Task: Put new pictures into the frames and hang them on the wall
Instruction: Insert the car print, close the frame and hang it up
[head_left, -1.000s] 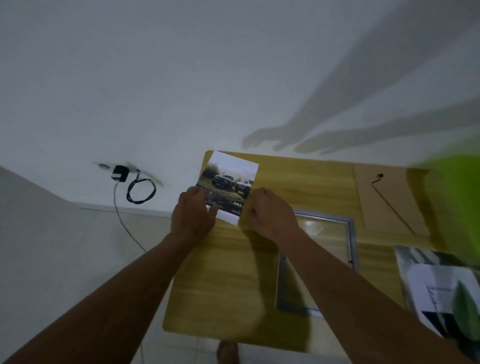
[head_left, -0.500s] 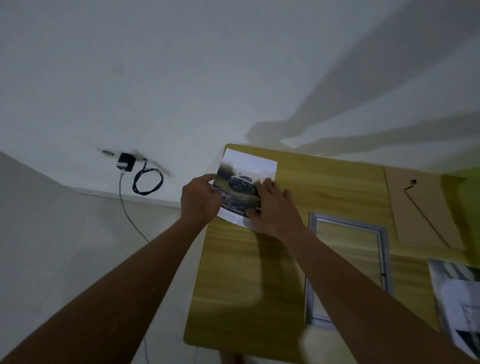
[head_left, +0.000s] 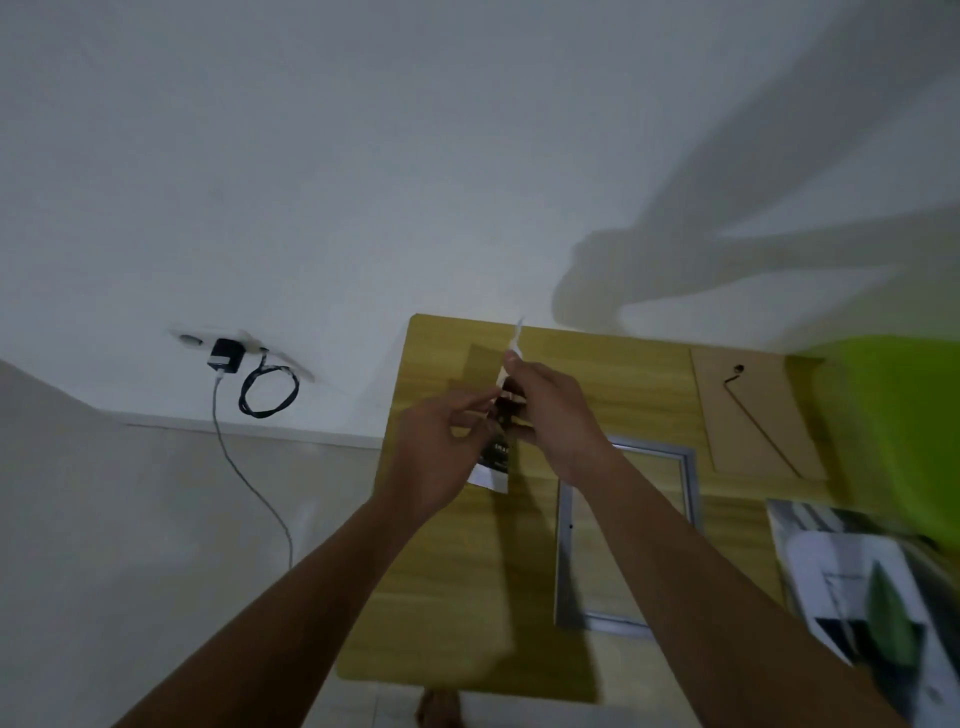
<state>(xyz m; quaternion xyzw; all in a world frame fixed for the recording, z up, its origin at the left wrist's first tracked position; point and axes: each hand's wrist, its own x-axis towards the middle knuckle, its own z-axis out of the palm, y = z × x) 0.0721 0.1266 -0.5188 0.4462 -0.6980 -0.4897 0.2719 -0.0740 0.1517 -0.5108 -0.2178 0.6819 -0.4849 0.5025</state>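
Table (head_left: 441, 597), left hand (head_left: 431, 457), right hand (head_left: 556, 415) pinching photo (head_left: 493, 462) edge-on, frame (head_left: 563, 571) beside

— Arms?
— The left arm (head_left: 291, 608), in from 7 o'clock, and the right arm (head_left: 717, 587), from 5 o'clock, are bare along their whole visible length.
— Hands?
— Bare too, left hand (head_left: 436, 447) and right hand (head_left: 550, 421); one bare foot (head_left: 439, 709) at 6 o'clock.

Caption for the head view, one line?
Left hand and right hand hold a printed photo edge-on above the wooden table, beside an empty silver frame.

Dim, wide-angle-warped view; long arm shadows on wall (head_left: 363, 156); blurred edges.
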